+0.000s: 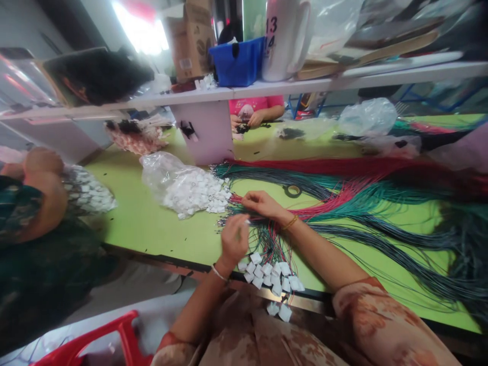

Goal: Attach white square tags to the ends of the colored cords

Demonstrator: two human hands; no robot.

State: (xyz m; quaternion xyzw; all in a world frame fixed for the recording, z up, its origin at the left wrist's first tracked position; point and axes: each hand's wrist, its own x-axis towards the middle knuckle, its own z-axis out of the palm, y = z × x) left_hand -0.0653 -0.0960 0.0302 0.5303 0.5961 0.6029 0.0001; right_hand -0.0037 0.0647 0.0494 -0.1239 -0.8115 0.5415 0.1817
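Observation:
My left hand (pixel 235 238) is closed above the table's front edge, with a bit of a small white connector (pixel 247 221) showing at its fingertips. Reaching across the wire bundles, my right hand (pixel 263 204) pinches at the tips of the red wires (pixel 324 207); its fingers partly cover what they grip. Green wires (pixel 366 203) and dark wires (pixel 385 249) run off to the right, their metal-tipped ends near my hands. Just beyond lies a heap of white connectors (pixel 194 192) spilling from a clear plastic bag (pixel 158 168). Wired white connectors (pixel 267 274) hang over the front edge below my hands.
A roll of black tape (pixel 293 191) lies behind the wires. On the shelf (pixel 152 104) stand a blue bin (pixel 238 63) and a white jug (pixel 284 40). One co-worker's arm (pixel 43 193) is at left; another's hands (pixel 251 119) are across the table. A red stool (pixel 125 335) stands lower left.

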